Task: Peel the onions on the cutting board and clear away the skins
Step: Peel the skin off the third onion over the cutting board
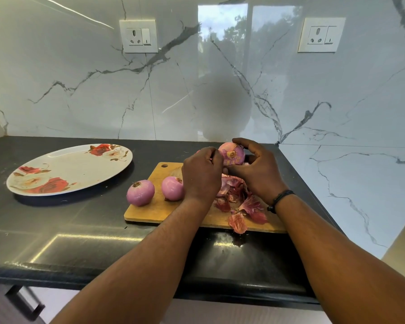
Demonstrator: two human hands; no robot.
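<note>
Countertop (pixel 63 230), dark stone, carries everything; no legible writing or brand on any item. Wooden cutting board (pixel 164 209) serves as landmark, near the counter's right edge, its front edge set back from the counter lip with bare stone between. Left of the board, well apart: floral plate (pixel 63 170). Bare counter lies between plate and board. Skins (pixel 241 202) heaped on the board's right half, one piece overhanging its front edge. One peeled onion (pixel 140 192) sits at the board's left edge, a second peeled onion (pixel 172 188) on the board just right of it. Above the board's far edge, right hand (pixel 257 174) cups a partly peeled onion (pixel 232 153), fingers curled over it. Left hand (pixel 202 175), knuckles up, pinches at that onion's left side; whether skin is held cannot be told.
</note>
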